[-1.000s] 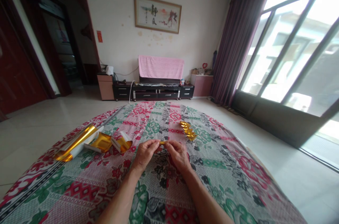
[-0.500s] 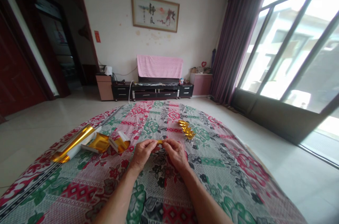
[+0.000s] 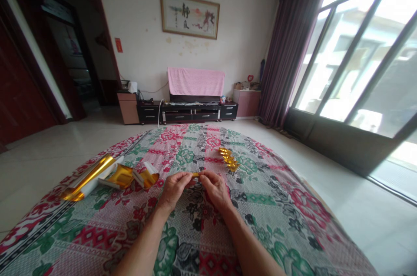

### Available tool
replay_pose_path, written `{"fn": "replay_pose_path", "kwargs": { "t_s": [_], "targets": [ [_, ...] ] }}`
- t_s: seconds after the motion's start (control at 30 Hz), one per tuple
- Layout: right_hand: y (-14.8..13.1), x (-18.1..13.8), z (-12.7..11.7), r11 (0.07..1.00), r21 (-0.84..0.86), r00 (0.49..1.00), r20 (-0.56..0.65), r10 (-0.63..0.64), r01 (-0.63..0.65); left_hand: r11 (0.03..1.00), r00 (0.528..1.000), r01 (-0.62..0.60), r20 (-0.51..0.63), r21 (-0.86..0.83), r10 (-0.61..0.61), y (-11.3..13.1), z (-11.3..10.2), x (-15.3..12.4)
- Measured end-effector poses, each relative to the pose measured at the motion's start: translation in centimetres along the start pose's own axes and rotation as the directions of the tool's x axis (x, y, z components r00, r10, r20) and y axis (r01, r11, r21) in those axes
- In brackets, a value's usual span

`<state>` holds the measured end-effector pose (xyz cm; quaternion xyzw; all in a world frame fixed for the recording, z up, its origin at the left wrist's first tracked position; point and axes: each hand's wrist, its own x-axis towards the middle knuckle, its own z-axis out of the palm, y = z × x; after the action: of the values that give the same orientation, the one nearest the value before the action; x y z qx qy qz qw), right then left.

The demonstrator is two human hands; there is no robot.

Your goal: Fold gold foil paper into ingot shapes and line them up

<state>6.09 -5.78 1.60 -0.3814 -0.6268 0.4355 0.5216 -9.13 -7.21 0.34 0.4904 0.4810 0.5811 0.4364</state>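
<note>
My left hand (image 3: 174, 189) and my right hand (image 3: 215, 188) meet over a flowered cloth (image 3: 202, 224), fingers pinched together on a small piece of gold foil paper (image 3: 195, 174) held between them. Only a sliver of the gold piece shows between the fingertips. A short row of folded gold pieces (image 3: 229, 159) lies on the cloth a little beyond my right hand. To the left of my left hand lie curled sheets of gold foil paper (image 3: 107, 174) with white backs.
The cloth covers a round surface whose edge drops to a pale tiled floor (image 3: 358, 206). A dark low cabinet (image 3: 195, 113) with a pink towel stands at the far wall. Big windows (image 3: 365, 58) and a purple curtain are on the right, a dark doorway (image 3: 68, 63) on the left.
Both hands stay pinched on the gold piece, with only small finger movement. The view has shifted slightly.
</note>
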Motion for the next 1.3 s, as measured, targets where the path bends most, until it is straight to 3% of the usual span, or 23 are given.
{"fn": "replay_pose_path", "kwargs": {
  "t_s": [0.47, 1.07, 1.3],
  "targets": [
    [0.14, -0.05, 0.04, 0.998, -0.013, 0.997, -0.050, -0.064, 0.064, 0.998, 0.999, -0.016, -0.031, 0.055, 0.018, 0.54, 0.13, -0.11],
    [0.10, -0.11, -0.08, 0.988, -0.113, 0.994, -0.022, -0.106, 0.103, 0.971, 0.986, -0.154, -0.031, 0.184, 0.162, 0.02, -0.11, 0.28],
    [0.59, 0.12, 0.04, 0.997, -0.014, 0.996, -0.056, -0.074, 0.074, 0.966, 0.983, -0.174, -0.017, 0.194, 0.181, 0.14, 0.10, 0.17]
  ]
}}
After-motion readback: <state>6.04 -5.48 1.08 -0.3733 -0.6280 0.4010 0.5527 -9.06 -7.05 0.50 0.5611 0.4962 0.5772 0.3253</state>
